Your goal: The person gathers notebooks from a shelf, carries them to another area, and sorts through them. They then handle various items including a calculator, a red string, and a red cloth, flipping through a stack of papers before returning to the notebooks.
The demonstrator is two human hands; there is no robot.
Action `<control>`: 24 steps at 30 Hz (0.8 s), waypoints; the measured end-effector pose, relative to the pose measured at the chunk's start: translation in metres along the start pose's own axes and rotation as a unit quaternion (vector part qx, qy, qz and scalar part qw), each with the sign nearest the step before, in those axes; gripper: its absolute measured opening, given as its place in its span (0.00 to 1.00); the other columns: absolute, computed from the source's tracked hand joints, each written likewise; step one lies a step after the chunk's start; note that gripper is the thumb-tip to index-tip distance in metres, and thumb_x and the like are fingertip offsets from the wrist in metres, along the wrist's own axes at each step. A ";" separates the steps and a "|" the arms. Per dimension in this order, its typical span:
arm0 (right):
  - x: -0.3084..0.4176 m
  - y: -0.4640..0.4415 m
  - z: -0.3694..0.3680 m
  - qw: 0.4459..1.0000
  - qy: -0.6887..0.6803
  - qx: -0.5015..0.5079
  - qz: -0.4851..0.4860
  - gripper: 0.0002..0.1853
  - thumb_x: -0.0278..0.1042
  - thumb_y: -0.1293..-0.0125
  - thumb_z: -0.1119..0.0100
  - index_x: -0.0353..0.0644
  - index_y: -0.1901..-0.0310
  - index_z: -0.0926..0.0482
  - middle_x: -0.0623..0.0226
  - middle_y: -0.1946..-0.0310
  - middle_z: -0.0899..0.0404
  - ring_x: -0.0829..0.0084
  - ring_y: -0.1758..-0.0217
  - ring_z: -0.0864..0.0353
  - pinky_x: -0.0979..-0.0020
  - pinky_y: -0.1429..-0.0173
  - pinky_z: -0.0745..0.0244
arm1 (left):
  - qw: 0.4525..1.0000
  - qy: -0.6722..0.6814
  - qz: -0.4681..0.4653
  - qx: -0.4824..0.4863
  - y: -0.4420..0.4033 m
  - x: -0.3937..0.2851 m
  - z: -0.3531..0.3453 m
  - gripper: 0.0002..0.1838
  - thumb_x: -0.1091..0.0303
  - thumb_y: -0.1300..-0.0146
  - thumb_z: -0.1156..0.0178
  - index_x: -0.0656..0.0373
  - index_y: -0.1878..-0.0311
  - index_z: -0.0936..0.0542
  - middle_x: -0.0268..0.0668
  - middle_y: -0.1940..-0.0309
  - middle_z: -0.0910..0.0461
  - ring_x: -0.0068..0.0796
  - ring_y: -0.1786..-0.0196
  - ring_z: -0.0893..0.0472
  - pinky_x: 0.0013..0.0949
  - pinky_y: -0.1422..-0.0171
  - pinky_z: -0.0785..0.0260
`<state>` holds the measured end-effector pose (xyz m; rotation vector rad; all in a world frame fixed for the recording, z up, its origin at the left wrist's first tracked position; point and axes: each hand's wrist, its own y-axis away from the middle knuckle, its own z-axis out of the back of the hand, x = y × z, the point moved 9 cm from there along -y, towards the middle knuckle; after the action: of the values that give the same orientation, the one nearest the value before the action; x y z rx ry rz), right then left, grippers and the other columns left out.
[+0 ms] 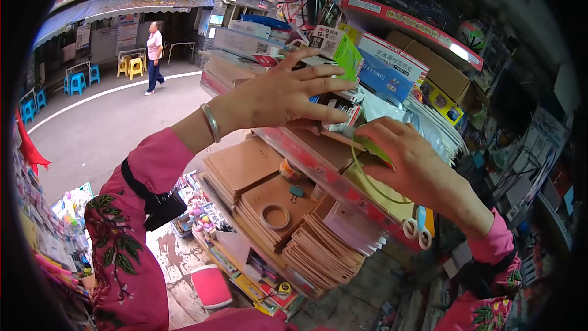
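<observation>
My left hand (300, 89), a bracelet at its wrist, lies stretched over small boxes on the upper shelf with its fingers spread. Beneath its fingertips sits a small dark and white box (342, 113), partly covered. Close by on the right, my right hand (407, 156) is curled with thumb and fingers drawn together. From it a thin yellow-green band (372, 185) loops downward; where the band ends is hidden by the fingers. Behind the hands stand a bright green packet (347, 58) and a blue and white box (392, 67).
Below the clear shelf edge (318, 175) are stacks of brown notebooks (321, 251), a tape roll (274, 216) and a teal binder clip (296, 192). Scissors (418, 228) hang at the right. A pink-topped stool (211, 286) stands below. Across the street a person (154, 55) walks.
</observation>
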<state>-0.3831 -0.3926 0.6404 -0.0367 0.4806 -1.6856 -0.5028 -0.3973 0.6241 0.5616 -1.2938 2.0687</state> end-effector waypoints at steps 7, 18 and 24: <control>-0.043 -0.005 -0.006 0.994 -0.055 -0.044 -0.087 0.15 0.28 0.40 0.43 0.40 0.52 0.32 0.47 0.65 0.21 0.45 0.61 0.23 0.54 0.60 0.29 | 0.999 0.034 0.000 -0.015 -0.007 0.009 0.005 0.23 0.52 0.46 0.39 0.25 0.44 0.26 0.25 0.33 0.37 0.32 0.30 0.41 0.54 0.25 0.58; -0.068 0.020 -0.019 0.996 0.039 0.051 -0.063 0.12 0.26 0.45 0.41 0.39 0.57 0.24 0.54 0.59 0.23 0.55 0.53 0.23 0.61 0.50 0.29 | 0.999 0.029 0.005 -0.040 -0.011 0.015 0.006 0.17 0.55 0.42 0.39 0.27 0.48 0.24 0.27 0.35 0.34 0.34 0.31 0.38 0.52 0.25 0.58; -0.037 0.021 -0.030 0.999 0.022 0.042 0.001 0.15 0.29 0.48 0.37 0.40 0.57 0.22 0.59 0.53 0.25 0.57 0.48 0.26 0.62 0.44 0.32 | 0.999 0.020 0.006 -0.039 -0.014 0.012 0.008 0.17 0.56 0.41 0.40 0.27 0.47 0.24 0.28 0.36 0.34 0.33 0.31 0.40 0.51 0.25 0.58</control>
<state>-0.3658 -0.3507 0.6154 0.0618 0.4417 -1.7050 -0.5012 -0.3968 0.6437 0.4780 -1.3513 2.0188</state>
